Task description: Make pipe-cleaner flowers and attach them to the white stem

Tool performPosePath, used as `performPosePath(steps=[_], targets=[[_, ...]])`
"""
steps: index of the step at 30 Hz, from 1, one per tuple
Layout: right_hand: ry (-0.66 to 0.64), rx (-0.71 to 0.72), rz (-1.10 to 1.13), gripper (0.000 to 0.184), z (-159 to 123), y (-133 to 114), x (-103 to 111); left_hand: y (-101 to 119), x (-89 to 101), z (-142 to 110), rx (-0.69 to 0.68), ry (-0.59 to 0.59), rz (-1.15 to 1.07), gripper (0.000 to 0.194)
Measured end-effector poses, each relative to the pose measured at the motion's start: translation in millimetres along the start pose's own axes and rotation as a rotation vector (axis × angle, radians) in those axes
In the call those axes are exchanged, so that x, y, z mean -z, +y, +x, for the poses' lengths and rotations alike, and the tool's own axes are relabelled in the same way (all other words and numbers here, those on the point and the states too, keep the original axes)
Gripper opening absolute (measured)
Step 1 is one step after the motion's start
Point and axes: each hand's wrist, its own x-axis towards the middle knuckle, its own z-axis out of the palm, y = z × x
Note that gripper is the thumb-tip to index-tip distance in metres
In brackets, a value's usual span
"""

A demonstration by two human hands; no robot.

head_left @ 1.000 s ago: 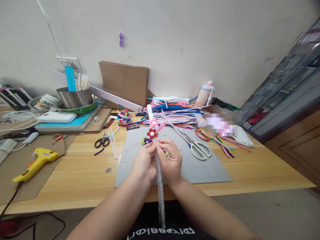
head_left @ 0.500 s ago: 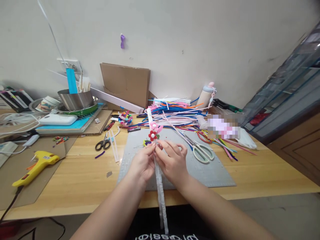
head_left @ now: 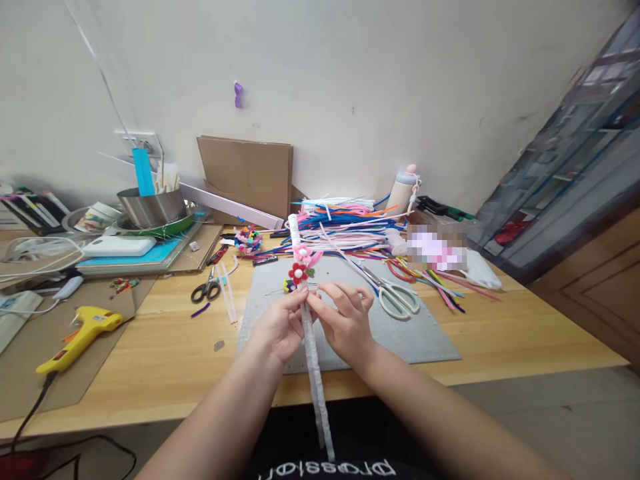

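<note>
A long white fuzzy stick (head_left: 314, 363) runs from my lap up over the grey cutting mat (head_left: 400, 340). Small pipe-cleaner flowers (head_left: 299, 264), pink and red, sit on its upper part. My left hand (head_left: 278, 325) pinches the stick from the left just below the flowers. My right hand (head_left: 344, 320) pinches it from the right at the same height, with its other fingers partly spread. Both hands hover above the mat.
A pile of coloured pipe cleaners (head_left: 345, 227) lies behind the mat, white scissors (head_left: 395, 297) to its right, black scissors (head_left: 206, 288) to its left. A yellow glue gun (head_left: 80, 331) rests on cardboard at the left. A metal pot (head_left: 150, 203) and cardboard (head_left: 245, 170) stand by the wall.
The view has shifted slightly. My right hand's fingers have spread from a tight pinch, and both hands with the stick sit a little lower and left in the picture.
</note>
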Motion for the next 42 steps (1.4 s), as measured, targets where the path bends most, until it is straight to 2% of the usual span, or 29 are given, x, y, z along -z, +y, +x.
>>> performPosePath(steps=[3,5,7,9,10,12,15,18,24,27,30,32,36,42], targets=[[0.074,0.075,0.113,0.029,-4,3,8,6,-3.7,-6,-0.054,-0.012,0.025,0.014],[0.128,0.064,0.179,0.026,-6,11,14,15,-6.6,-12,-0.133,-0.014,0.067,0.014],[0.163,-0.083,0.196,0.023,-4,28,16,29,-8.8,-20,-0.204,-0.002,0.126,0.015],[0.149,-0.297,0.178,0.019,1,51,12,42,-8.5,-27,-0.271,0.001,0.187,0.016],[0.115,-0.390,0.169,0.016,4,65,9,47,-7.0,-30,-0.291,-0.006,0.218,0.015],[-0.085,-0.550,0.149,0.014,11,93,0,53,-1.4,-34,-0.299,-0.014,0.253,0.014],[-0.238,-0.571,0.151,0.014,21,126,-18,53,10.9,-34,-0.249,0.028,0.267,0.015],[-0.360,-0.515,0.158,0.015,32,144,-41,49,23.1,-29,-0.155,0.041,0.252,0.016],[-0.563,-0.369,0.185,0.022,62,149,-107,53,41.9,-13,-0.067,0.037,0.232,0.016],[-0.586,-0.337,0.175,0.022,74,146,-138,60,49.3,-10,-0.009,-0.019,0.223,0.012],[-0.593,-0.334,0.170,0.012,80,145,-158,66,55.7,-8,0.042,-0.075,0.213,0.006],[-0.593,-0.344,0.190,0.007,82,145,-166,69,59.3,-6,0.053,-0.087,0.208,0.004],[-0.527,-0.410,0.272,0.009,91,149,-174,70,63.7,-3,0.071,-0.111,0.201,0.001],[-0.369,-0.466,0.509,0.019,121,153,-171,68,59.3,-1,0.099,-0.149,0.174,0.002]])
